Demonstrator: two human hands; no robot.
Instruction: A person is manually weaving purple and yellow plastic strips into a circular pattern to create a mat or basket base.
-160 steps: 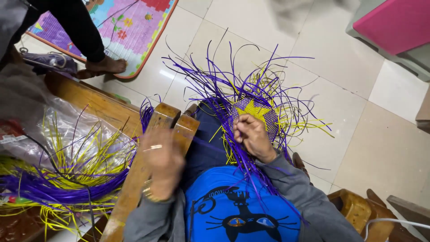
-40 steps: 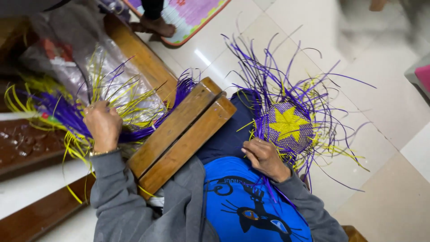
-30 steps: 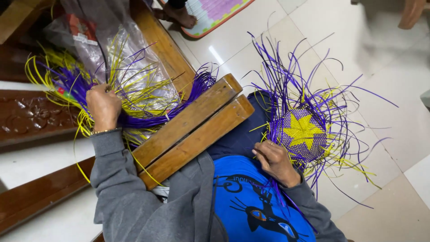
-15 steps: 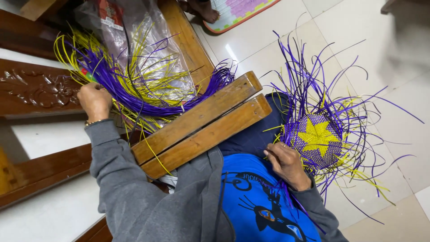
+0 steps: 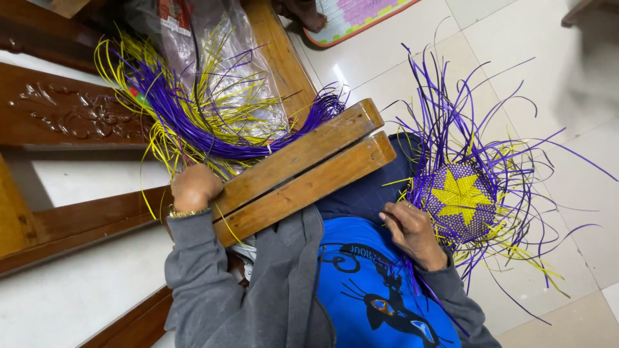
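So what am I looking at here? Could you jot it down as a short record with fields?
left hand: left hand closed on strands at the near end of the loose bundle of purple and yellow strips
right hand: right hand at the edge of the woven panel, purple with a yellow star, resting on the lap
between them: wooden armrest
behind bundle: clear plastic bag
floor: pale tiles, patterned mat

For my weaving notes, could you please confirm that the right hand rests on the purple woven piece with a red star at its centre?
Not quite: the head view shows the star is yellow, not red. The right hand does rest at the edge of the purple woven piece.
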